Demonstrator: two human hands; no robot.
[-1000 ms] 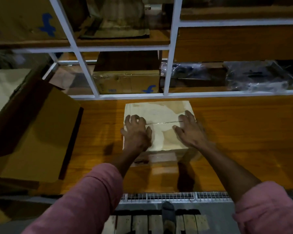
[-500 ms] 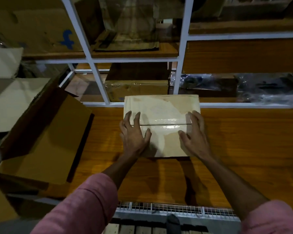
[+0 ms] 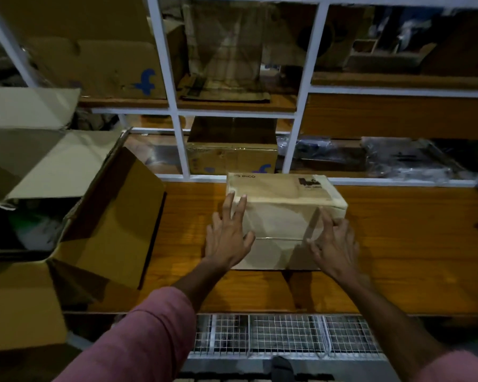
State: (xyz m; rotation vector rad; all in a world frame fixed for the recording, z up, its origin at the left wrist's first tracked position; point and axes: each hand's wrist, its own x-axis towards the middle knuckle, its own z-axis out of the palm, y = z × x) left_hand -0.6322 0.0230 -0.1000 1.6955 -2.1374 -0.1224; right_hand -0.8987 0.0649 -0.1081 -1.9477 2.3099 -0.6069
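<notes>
A pale, tape-sealed cardboard box with dark print on its far face stands on the wooden shelf board, tipped so its far side shows on top. My left hand lies flat on the box's left side with straight, spread fingers. At the near right corner my right hand touches the box with spread fingers.
A large open cardboard carton stands at the left with its flaps up. A white metal rack holds more cartons and plastic-wrapped items behind. A wire grille runs below the shelf's front edge.
The box has been pushed away toward the rack and tipped, so that a printed face now shows on top. Both hands moved forward with it and their fingers spread.
</notes>
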